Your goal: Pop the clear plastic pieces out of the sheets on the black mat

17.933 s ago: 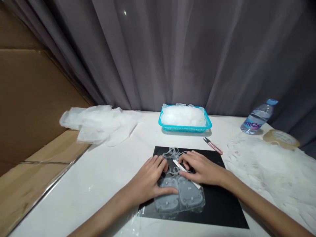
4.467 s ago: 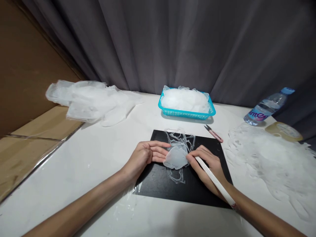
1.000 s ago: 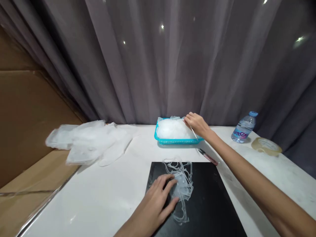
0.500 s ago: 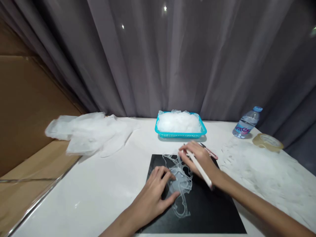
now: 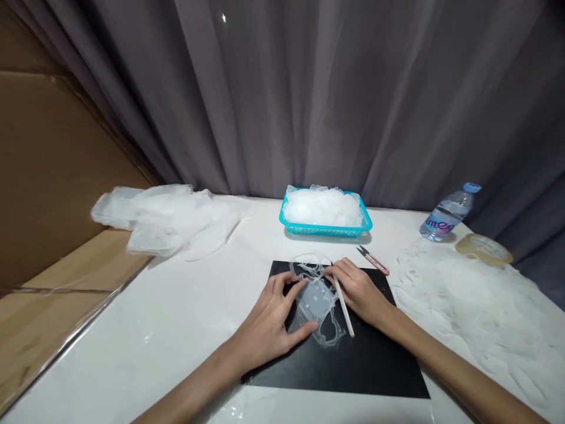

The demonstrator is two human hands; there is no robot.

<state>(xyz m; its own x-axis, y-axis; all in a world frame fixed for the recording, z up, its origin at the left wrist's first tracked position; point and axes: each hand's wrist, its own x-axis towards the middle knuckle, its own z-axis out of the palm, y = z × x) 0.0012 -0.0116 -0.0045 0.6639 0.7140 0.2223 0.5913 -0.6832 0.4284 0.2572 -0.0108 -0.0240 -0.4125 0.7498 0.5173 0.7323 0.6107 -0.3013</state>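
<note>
A translucent, pale piece with loose strands and loops around it lies on the black mat. My left hand rests at its left side, thumb and fingers apart, with fingertips touching its edge. In my right hand is a slim white pen-shaped tool. Its dark tip points away from me, near the far end of the piece, and its back end slants toward me. Right fingertips are close to the strands; whether they also pinch one, I cannot make out.
Pink-handled thread snips lie by the mat's far right corner. Behind stands a blue basket heaped with white material. A water bottle, a tape roll and a whitish translucent heap are right; white sheets lie left, beside cardboard.
The translucent piece has shifted and its lower loop sits differently. My right hand has moved slightly down and right, the tool now lower and steeper. My left hand still lies at the piece's left.
</note>
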